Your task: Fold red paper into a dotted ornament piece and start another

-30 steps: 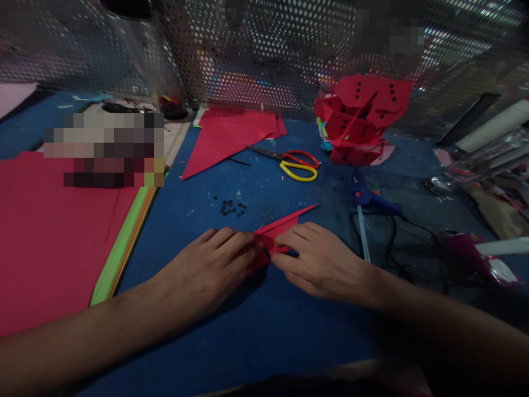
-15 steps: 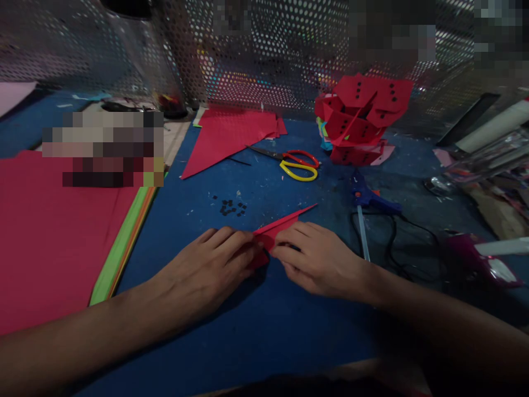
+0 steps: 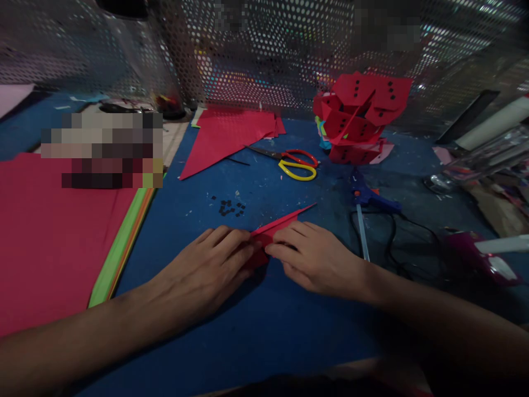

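Observation:
A folded piece of red paper lies on the blue tabletop, its thin point aimed up and to the right. My left hand is closed on its left end, fingers curled over the edge and hiding part of it. On the lower right side, the bent fingers of my right hand grip the same paper, fingertips close to those of the left. Just beyond the left hand are several small black paper squares.
Scissors with red and yellow handles lie beside red paper triangles. Folded red pieces with black dots are stacked at the back right. A blue glue gun with its cord is at right, large red sheets at left.
My right fingertips have slid slightly left along the red paper, toward the left hand. The left hand stays nearly in place on the paper.

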`<state>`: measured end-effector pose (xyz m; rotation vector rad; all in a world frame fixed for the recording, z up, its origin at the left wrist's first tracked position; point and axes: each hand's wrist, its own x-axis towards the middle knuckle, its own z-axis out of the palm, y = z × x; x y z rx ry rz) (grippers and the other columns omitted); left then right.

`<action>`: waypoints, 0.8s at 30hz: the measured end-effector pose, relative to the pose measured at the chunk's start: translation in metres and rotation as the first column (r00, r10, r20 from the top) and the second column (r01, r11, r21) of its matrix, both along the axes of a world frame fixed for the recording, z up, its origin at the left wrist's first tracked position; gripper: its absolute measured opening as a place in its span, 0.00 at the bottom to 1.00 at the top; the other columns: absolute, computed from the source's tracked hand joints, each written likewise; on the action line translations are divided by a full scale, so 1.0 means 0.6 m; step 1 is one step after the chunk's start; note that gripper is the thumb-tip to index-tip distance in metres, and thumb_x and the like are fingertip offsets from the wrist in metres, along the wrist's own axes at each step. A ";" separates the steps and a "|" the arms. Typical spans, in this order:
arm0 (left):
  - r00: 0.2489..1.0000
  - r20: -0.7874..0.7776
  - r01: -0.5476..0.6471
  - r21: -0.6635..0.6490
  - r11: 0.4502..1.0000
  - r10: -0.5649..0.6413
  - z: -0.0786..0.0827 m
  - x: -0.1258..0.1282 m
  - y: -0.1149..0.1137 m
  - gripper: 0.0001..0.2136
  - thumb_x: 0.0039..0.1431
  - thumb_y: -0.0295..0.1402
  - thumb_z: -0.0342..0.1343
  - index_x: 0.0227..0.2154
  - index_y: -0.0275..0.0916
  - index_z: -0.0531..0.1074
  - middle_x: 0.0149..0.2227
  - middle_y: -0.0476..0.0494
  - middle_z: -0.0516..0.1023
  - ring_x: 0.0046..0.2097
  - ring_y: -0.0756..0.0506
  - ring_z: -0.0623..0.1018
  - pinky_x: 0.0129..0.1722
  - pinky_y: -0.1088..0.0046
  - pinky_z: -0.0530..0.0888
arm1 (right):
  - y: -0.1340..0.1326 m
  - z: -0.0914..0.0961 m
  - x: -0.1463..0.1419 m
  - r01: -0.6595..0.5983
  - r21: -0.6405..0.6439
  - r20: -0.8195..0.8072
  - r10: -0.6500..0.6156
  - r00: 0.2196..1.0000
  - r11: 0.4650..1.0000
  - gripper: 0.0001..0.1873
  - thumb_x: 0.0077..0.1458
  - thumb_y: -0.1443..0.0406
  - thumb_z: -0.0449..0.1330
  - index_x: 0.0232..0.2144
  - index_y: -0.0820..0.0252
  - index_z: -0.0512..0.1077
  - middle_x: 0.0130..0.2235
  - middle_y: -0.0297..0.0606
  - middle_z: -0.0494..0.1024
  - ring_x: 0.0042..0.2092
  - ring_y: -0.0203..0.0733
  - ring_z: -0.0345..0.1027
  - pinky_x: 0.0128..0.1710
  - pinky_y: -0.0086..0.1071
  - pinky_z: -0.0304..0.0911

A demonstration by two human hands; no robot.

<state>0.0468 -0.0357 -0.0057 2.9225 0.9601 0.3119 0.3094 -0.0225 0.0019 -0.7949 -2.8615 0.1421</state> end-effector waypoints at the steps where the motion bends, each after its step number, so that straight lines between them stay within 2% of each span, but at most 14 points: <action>1: 1.000 0.007 -0.003 0.001 1.000 0.003 0.000 0.000 0.000 0.14 0.70 0.32 0.53 0.55 0.37 0.73 0.51 0.37 0.77 0.50 0.38 0.75 0.48 0.58 0.73 | 0.000 0.000 0.000 0.000 0.002 -0.003 0.000 1.000 1.000 0.15 0.64 0.69 0.55 0.52 0.61 0.72 0.47 0.44 0.76 0.48 0.49 0.66 0.48 0.42 0.65; 5: 0.999 0.037 -0.007 0.009 1.000 0.006 0.001 0.002 0.000 0.11 0.70 0.32 0.54 0.51 0.36 0.75 0.50 0.37 0.77 0.48 0.38 0.75 0.46 0.59 0.73 | 0.001 -0.001 -0.002 -0.003 0.011 -0.022 0.004 1.000 1.000 0.16 0.65 0.69 0.55 0.53 0.62 0.72 0.48 0.46 0.76 0.49 0.49 0.66 0.49 0.43 0.65; 11: 0.997 0.079 -0.018 -0.021 1.000 0.020 0.003 0.001 -0.002 0.11 0.69 0.30 0.54 0.51 0.36 0.74 0.52 0.36 0.74 0.47 0.38 0.74 0.45 0.58 0.74 | 0.002 -0.001 -0.005 -0.003 0.016 -0.027 0.003 1.000 1.000 0.16 0.66 0.69 0.54 0.54 0.63 0.72 0.48 0.46 0.76 0.49 0.50 0.66 0.49 0.44 0.66; 18: 0.997 0.080 -0.022 0.006 1.000 0.021 0.003 -0.001 -0.004 0.11 0.69 0.32 0.54 0.50 0.34 0.73 0.51 0.34 0.74 0.47 0.38 0.74 0.46 0.57 0.75 | 0.003 0.002 -0.008 -0.006 0.022 0.003 0.006 1.000 1.000 0.17 0.67 0.69 0.54 0.56 0.64 0.71 0.50 0.46 0.75 0.50 0.50 0.66 0.50 0.44 0.66; 24: 0.999 0.040 -0.006 0.024 1.000 0.005 0.004 0.002 -0.003 0.09 0.69 0.31 0.54 0.48 0.34 0.74 0.50 0.34 0.75 0.47 0.38 0.74 0.45 0.58 0.75 | 0.004 0.004 -0.011 -0.005 0.045 0.014 0.004 1.000 0.999 0.16 0.68 0.69 0.52 0.55 0.64 0.71 0.49 0.46 0.75 0.49 0.51 0.65 0.48 0.44 0.67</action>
